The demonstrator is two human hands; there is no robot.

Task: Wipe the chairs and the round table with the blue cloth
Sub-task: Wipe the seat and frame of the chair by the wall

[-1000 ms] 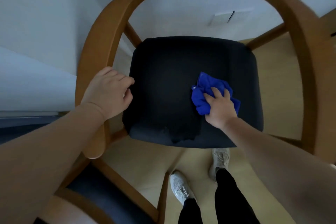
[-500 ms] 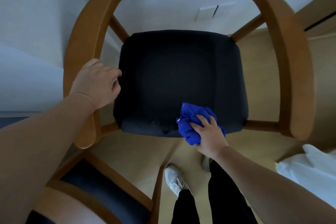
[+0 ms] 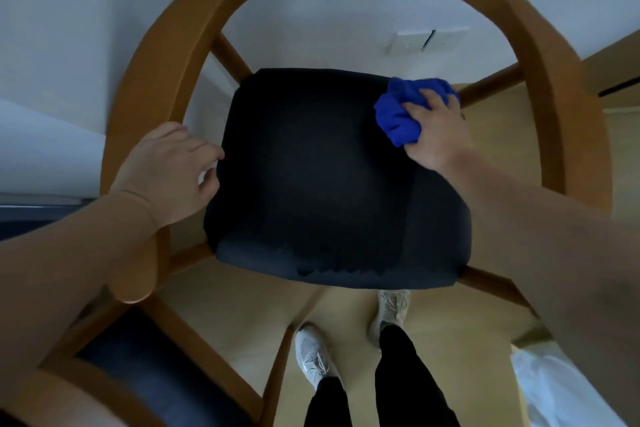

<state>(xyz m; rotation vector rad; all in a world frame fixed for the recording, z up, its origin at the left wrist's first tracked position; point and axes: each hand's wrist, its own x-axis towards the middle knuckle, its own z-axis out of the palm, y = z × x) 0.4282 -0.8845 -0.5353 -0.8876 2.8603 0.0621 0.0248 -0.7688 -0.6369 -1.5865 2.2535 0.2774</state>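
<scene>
Swinging back out: right grip (image 3: 437,137), clamped on the bunched cloth (image 3: 398,120), has gone from the near edge of the seat (image 3: 329,184) to its far right corner. Left grip (image 3: 166,170) still curls round the left armrest (image 3: 121,128), steadying it. I'd guess the seat's nearly covered; frame (image 3: 571,132) and second chair (image 3: 145,374) still wait.

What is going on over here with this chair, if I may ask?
A person is wiping a wooden armchair. The right hand grips the bunched blue cloth at the far right corner of the dark seat cushion, while the left hand holds the armrest on its side. A second chair shows at lower left.
</scene>
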